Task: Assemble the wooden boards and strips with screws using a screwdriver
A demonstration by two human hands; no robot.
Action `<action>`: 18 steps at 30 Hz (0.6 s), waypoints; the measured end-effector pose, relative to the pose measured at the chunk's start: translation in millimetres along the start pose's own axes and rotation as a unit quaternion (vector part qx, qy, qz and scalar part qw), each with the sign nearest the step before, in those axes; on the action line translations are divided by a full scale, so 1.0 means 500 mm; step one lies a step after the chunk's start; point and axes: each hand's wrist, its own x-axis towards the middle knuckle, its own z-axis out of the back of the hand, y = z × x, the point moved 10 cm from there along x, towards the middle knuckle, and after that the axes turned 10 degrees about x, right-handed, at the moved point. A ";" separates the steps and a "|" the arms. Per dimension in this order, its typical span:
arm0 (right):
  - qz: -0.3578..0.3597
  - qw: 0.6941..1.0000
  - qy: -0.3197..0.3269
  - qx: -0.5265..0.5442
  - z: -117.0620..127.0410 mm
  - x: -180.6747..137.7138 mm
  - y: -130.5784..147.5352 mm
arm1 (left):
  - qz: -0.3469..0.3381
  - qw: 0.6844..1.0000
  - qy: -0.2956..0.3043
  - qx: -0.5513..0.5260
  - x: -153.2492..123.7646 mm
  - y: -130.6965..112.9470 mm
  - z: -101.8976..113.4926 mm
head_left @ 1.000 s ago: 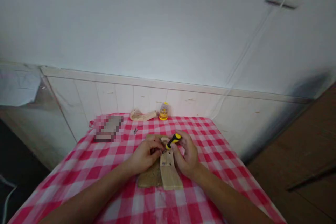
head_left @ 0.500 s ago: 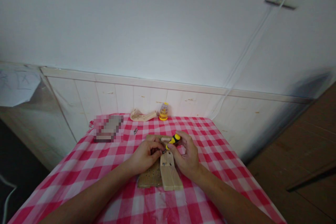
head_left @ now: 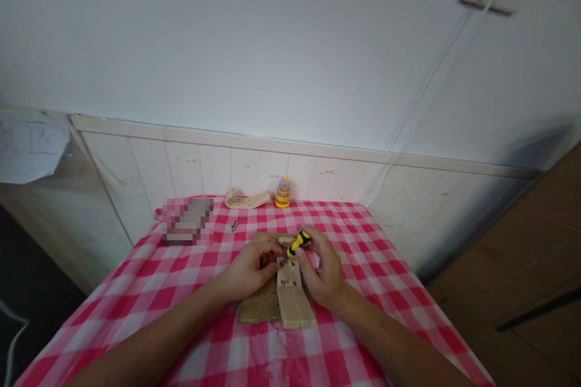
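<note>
My right hand [head_left: 325, 269] grips a yellow and black screwdriver [head_left: 298, 243], which slants with its tip down and to the left. The tip meets the pale wooden piece [head_left: 296, 307], which has several dark holes or screw heads in its middle part. Close to that tip, the fingers of my left hand [head_left: 254, 266] are pinched together at the wood's left edge; what lies between them is too small to make out. Under the wood is a worn brown board [head_left: 259, 308] with small holes in it.
A red and white checked cloth [head_left: 218, 338] covers the table. Toward the wall stand a yellow-based bit holder [head_left: 282, 195] and a curved wooden part [head_left: 247, 199]. Small metal pieces [head_left: 234, 227] lie left of the board. A blurred-out rectangular object [head_left: 189, 222] sits at the far left.
The screwdriver's handle has turned and shifted slightly to the left, and my right fingers have changed their hold on it. My left hand and the wood stay nearly in place.
</note>
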 end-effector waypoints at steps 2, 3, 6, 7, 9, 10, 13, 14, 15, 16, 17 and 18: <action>-0.008 1.000 0.000 0.010 0.000 -0.002 -0.003 | 0.004 1.000 0.006 -0.014 -0.002 0.003 -0.003; -0.011 1.000 0.000 0.014 0.000 -0.003 -0.005 | 0.004 1.000 0.011 -0.016 -0.003 0.004 -0.004; -0.014 1.000 -0.001 0.019 -0.001 -0.004 -0.009 | 0.008 1.000 0.021 -0.013 -0.005 0.004 -0.008; -0.012 1.000 -0.001 0.018 -0.001 -0.005 -0.009 | 0.010 1.000 0.023 -0.012 -0.005 0.005 -0.008; -0.008 1.000 -0.004 0.014 -0.001 -0.005 -0.009 | 0.015 0.999 0.026 -0.014 -0.005 0.007 -0.009; -0.007 1.000 -0.005 0.012 -0.001 -0.004 -0.008 | 0.017 0.999 0.028 -0.016 -0.005 0.007 -0.010; -0.007 1.000 -0.008 0.002 0.000 -0.002 -0.007 | 0.017 0.999 0.029 -0.017 -0.005 0.008 -0.011; -0.007 1.000 -0.010 0.000 0.000 -0.001 -0.006 | 0.015 0.999 0.027 -0.017 -0.005 0.007 -0.010; -0.006 1.000 -0.011 -0.002 0.000 -0.001 -0.006 | 0.013 0.999 0.025 -0.016 -0.005 0.007 -0.008; -0.006 1.000 -0.012 -0.003 0.001 0.000 -0.005 | 0.012 1.000 0.024 -0.015 -0.006 0.006 -0.007; -0.006 1.000 -0.013 -0.003 0.001 0.001 -0.005 | 0.012 0.999 0.026 -0.013 -0.005 0.004 -0.007; -0.006 1.000 -0.014 -0.004 0.001 0.001 -0.006 | 0.013 0.999 0.029 -0.011 -0.005 0.003 -0.007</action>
